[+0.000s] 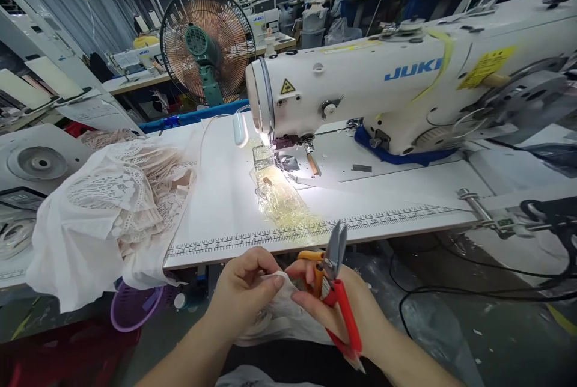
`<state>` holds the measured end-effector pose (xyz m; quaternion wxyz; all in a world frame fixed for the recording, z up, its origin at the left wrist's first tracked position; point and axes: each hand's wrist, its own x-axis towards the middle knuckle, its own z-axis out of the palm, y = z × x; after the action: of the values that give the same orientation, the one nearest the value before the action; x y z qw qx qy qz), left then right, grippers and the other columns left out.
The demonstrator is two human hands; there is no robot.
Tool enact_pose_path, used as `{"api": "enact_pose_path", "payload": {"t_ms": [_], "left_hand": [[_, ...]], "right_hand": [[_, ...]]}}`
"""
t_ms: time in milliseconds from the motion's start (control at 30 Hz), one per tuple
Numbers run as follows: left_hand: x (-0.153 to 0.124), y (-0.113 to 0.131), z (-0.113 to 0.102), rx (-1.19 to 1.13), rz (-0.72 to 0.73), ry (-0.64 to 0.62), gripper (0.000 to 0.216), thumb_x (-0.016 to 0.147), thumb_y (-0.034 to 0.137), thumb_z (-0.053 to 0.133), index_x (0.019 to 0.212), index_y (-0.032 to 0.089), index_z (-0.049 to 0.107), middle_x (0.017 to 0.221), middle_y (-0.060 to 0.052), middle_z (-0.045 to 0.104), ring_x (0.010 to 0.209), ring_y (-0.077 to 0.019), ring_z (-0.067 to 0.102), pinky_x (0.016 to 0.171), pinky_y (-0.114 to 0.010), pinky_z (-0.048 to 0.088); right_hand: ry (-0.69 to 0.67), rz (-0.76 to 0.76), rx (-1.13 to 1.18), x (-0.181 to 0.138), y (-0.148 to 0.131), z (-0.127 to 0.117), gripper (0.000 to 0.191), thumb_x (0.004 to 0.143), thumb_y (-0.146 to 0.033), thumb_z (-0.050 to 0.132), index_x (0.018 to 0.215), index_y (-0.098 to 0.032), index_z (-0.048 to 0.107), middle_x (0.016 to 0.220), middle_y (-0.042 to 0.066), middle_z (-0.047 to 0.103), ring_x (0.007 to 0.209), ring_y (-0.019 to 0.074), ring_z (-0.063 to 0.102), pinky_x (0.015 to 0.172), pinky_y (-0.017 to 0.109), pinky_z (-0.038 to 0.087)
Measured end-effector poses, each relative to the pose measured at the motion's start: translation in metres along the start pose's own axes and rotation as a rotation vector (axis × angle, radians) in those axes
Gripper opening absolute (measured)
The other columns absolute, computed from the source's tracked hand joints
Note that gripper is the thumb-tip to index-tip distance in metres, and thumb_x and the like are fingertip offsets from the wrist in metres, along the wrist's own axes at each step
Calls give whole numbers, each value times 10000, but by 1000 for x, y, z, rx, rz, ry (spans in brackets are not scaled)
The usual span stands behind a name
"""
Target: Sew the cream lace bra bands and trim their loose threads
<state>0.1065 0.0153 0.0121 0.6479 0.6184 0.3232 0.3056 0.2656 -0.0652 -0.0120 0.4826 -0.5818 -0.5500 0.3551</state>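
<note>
Saw a small piece of white lace fabric [282, 315], soft and crumpled, pinched at its upper edge between left hand [243, 291] and right hand [347, 315], just below the front edge of the table [225, 195]. Saw also thread snips [336, 273] with red and orange handles, held in right hand, grey blades nearly together, pointing up.
</note>
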Motion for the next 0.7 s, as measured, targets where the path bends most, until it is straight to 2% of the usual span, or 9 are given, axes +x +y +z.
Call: {"api": "enact_pose_path", "payload": {"t_ms": [67, 167, 300, 433, 700], "left_hand": [[-2, -1, 0, 14, -9, 23, 116, 735, 235, 680, 674, 162, 614, 679, -2, 526, 639, -121, 471, 575, -231, 372], [-5, 1, 0, -7, -1, 107, 138, 729, 251, 685, 665, 159, 604, 664, 5, 518, 603, -109, 457, 544, -217, 362], [-6, 8, -7, -28, 68, 259, 145, 731, 268, 690, 671, 171, 601, 663, 16, 507, 588, -101, 439, 516, -197, 353], [-8, 16, -18, -43, 142, 388, 138, 691, 261, 729, 663, 184, 618, 687, 15, 525, 620, -105, 451, 526, -184, 364], [-16, 31, -34, -120, 113, 596, 204, 573, 249, 802, 641, 173, 625, 705, 9, 562, 606, -104, 492, 497, -178, 389]], "right_hand": [[-8, -30, -6, 4, -5, 4, 131, 731, -194, 559, 694, -217, 436, 747, 11, 638, 639, 162, 588, 589, 281, 484], [-69, -35, -14, 4, -5, 8, 101, 757, -186, 520, 701, -217, 441, 643, -28, 568, 526, 118, 494, 502, 243, 421], [-134, -28, -87, -1, 5, 7, 106, 753, -224, 537, 699, -212, 447, 694, 1, 585, 574, 136, 512, 524, 252, 412], [-109, -80, -189, -8, 16, 4, 120, 800, -266, 517, 704, -212, 468, 658, 13, 558, 580, 152, 504, 533, 262, 410], [-60, -99, -210, -22, 30, -10, 178, 849, -359, 529, 745, -215, 533, 642, 18, 554, 563, 165, 507, 538, 274, 422]]}}
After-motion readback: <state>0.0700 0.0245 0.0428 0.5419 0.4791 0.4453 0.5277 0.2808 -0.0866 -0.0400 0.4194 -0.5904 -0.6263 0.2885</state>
